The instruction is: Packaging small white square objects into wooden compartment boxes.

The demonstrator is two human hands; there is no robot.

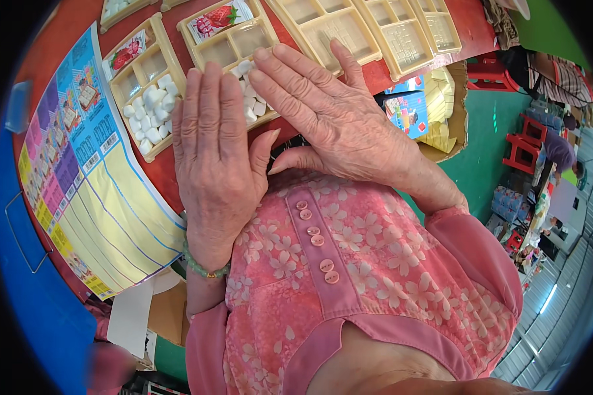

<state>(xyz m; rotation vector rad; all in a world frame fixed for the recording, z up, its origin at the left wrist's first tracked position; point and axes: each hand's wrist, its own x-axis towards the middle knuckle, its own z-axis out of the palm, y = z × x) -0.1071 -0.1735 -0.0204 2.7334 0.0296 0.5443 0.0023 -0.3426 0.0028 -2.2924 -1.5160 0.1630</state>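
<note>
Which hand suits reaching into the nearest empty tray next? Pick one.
Probably the right hand: its little finger overlaps that empty tray in this view. The left hand lies farther away, beside white pieces.

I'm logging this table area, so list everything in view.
table: one, red, upper left
trays: five or more, beige, on table
packets: two, red and white, in trays
small pieces: many, white, in trays
printed sheets: count unclear, multicoloured, left
boxes: at least one, brown, right
stools: several, red, right
floor: one, green, right
people: count unclear, background right
blouse: one, pink, worn
bracelet: one, green, left wrist
left hand: one, near the pieces
right hand: one, near the pieces
</note>
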